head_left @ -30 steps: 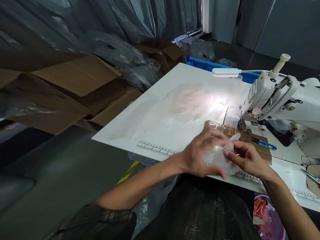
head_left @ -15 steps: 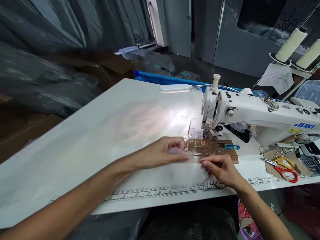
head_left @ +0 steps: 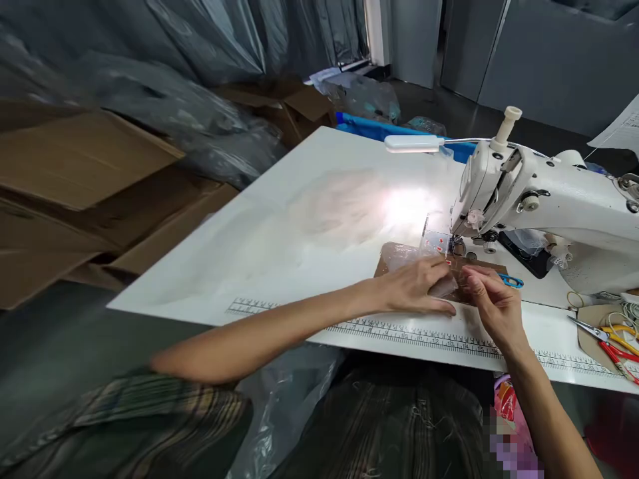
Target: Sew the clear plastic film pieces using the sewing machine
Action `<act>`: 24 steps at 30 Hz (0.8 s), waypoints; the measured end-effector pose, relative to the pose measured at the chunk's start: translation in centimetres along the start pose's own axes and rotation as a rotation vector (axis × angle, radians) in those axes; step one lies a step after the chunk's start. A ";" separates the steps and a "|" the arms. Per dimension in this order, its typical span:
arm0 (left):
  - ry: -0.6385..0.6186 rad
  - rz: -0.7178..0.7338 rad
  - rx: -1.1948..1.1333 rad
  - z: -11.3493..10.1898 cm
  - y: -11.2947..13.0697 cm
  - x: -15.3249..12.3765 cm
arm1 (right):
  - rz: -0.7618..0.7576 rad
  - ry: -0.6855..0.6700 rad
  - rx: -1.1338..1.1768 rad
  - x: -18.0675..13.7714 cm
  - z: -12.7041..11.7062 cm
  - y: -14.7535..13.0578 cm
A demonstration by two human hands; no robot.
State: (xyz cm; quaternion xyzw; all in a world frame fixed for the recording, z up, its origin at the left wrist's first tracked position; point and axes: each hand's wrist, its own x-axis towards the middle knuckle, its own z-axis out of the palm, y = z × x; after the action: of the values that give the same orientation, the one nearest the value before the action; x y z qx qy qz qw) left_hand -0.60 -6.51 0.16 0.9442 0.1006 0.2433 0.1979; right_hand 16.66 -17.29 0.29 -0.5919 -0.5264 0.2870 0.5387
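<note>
My left hand (head_left: 417, 286) is at the front of the sewing machine (head_left: 499, 179), thumb and fingers closed around a piece of sheer white fabric (head_left: 444, 287). Just right of it, my right hand (head_left: 494, 303) has thumb and forefinger pinched together; what lies between them is too small to make out. Both hands are over a brown taped card (head_left: 384, 263) that lies before the needle area. Blue thread snips (head_left: 512, 281) rest on the card, their blades hidden behind my right hand.
A printed ruler (head_left: 399, 332) runs along the front edge of the white table (head_left: 279, 226). Red-handled and yellow-handled scissors (head_left: 606, 339) lie at the right. A lamp (head_left: 414, 143) lights the tabletop. Cardboard boxes (head_left: 90, 159) stand at the left.
My view has swung left and down, so the machine appears further right. My left hand has turned palm down over the card with the fabric. My right hand has moved up closer to the needle.
</note>
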 end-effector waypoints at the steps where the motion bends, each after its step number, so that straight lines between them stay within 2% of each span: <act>1: 0.025 -0.004 0.021 0.7 0.2 -0.1 | 0.024 -0.012 0.059 0.1 0.3 -0.3; 4: 0.103 -0.026 0.167 2.1 0.2 -0.4 | 0.115 0.015 0.158 0.5 1.4 -0.6; 7: 0.141 0.053 0.311 2.8 -0.2 -0.7 | 0.138 0.069 0.087 0.1 1.9 -0.8; 10: 0.171 0.103 0.427 2.9 -0.4 -0.7 | 0.138 0.117 -0.030 -2.2 1.4 -2.2; 12: 0.195 0.085 0.474 2.8 -0.7 -0.7 | 0.164 0.086 -0.071 -4.6 0.2 -3.9; 13: 0.206 0.076 0.485 2.8 -0.8 -0.7 | 0.181 -0.011 -0.078 -5.8 -0.6 -4.8; 14: 0.212 0.073 0.486 2.7 -0.9 -0.7 | 0.191 -0.205 -0.080 -6.8 -1.5 -5.6; 16: 0.226 0.074 0.466 2.7 -1.1 -0.8 | 0.089 -0.587 -0.132 -7.8 -3.3 -6.4; 17: 0.230 0.074 0.449 2.7 -1.1 -0.8 | 0.042 -0.673 -0.210 -7.7 -4.1 -6.3; 18: 0.233 0.074 0.426 2.7 -1.1 -0.8 | 0.028 -0.631 -0.299 -7.1 -4.6 -5.9; 21: 0.223 0.052 0.332 2.7 -0.9 -0.8 | -0.009 -0.254 -0.430 -4.1 -4.8 -3.3; 22: 0.213 0.034 0.296 2.6 -0.9 -0.8 | -0.004 -0.198 -0.422 -3.1 -4.4 -2.4; 24: 0.187 -0.016 0.217 2.4 -0.8 -0.8 | -0.023 -0.169 -0.380 -1.5 -3.3 -1.0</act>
State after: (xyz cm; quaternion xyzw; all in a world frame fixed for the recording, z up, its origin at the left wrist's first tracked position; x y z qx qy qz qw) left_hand -0.14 -6.78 -2.46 0.9324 0.1517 0.3166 0.0864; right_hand 18.97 -19.92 1.73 -0.6505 -0.6211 0.2249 0.3749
